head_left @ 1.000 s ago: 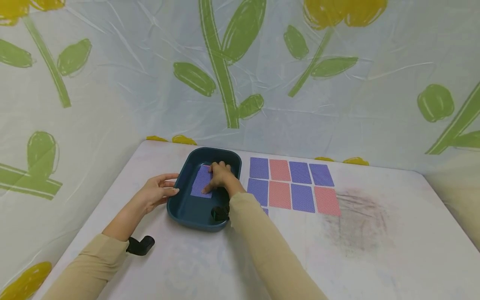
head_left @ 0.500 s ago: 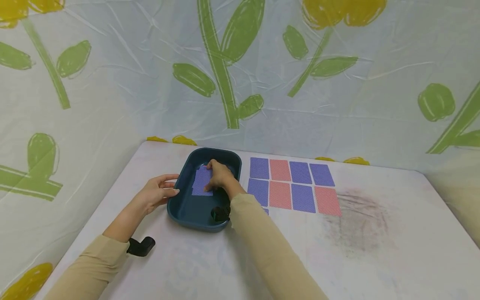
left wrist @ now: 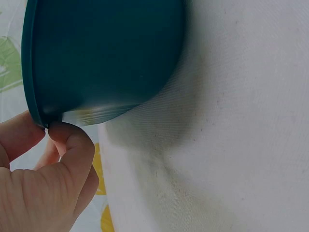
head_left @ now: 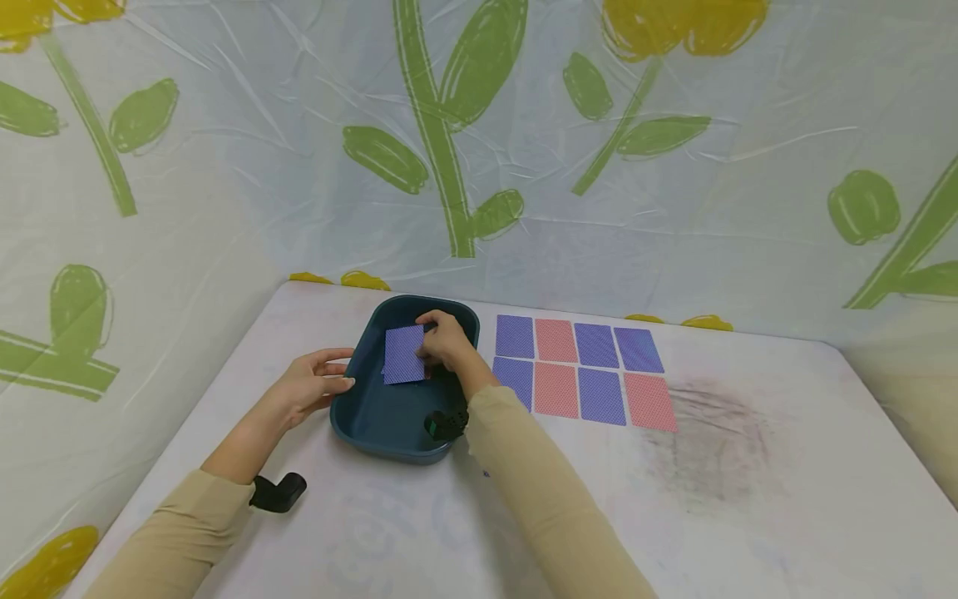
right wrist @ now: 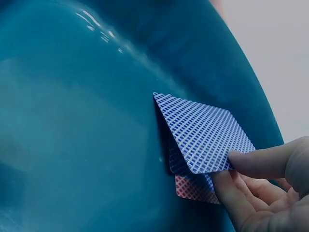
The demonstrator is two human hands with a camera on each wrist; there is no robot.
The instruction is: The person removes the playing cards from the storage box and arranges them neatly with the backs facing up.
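Note:
My right hand [head_left: 446,341] reaches into a dark teal plastic tub [head_left: 374,424] and pinches a blue-backed playing card [head_left: 404,353] by its edge, thumb on top and fingers beneath. In the right wrist view that card [right wrist: 205,133] is lifted at a tilt over other cards, among them a red-backed card [right wrist: 193,189] on the tub's floor. My left hand [head_left: 310,383] pinches the tub's left rim between thumb and fingers. The left wrist view shows those fingers [left wrist: 72,147] at the rim, with the tub's outer wall beside them.
Right of the tub, blue-backed cards [head_left: 596,345] and red-backed cards [head_left: 556,389] lie face down in two neat rows on the white cloth-covered table [head_left: 748,516]. A dark smudge [head_left: 718,441] marks the cloth beyond them. A flower-patterned sheet [head_left: 644,233] hangs behind the table.
My right hand has gripped the top blue-backed card and raised it off the others in the tub, its fingers drawing back to the card's right edge. The left hand stays at the rim.

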